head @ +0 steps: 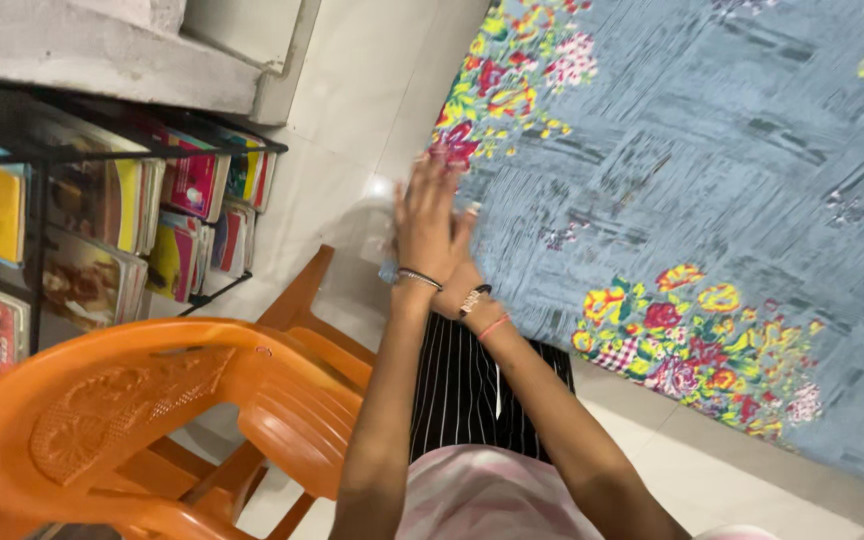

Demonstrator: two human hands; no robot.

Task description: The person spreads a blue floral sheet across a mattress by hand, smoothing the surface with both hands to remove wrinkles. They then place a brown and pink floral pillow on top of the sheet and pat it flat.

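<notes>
A blue-grey bedsheet (712, 180) with bright flower clusters covers a bed and fills the right side of the view, its near corner hanging at the bed's edge above a pale tiled floor (352, 130). Both hands meet at that corner. The left hand (426, 222) is flat, fingers spread, gripping nothing. The right hand (460, 278) lies mostly hidden behind it, so its grip cannot be told. The corner could likely slip off the edge if pressed unevenly. 1 orange plastic chair (152, 400) stands close left, beside a rack of books (102, 220).
</notes>
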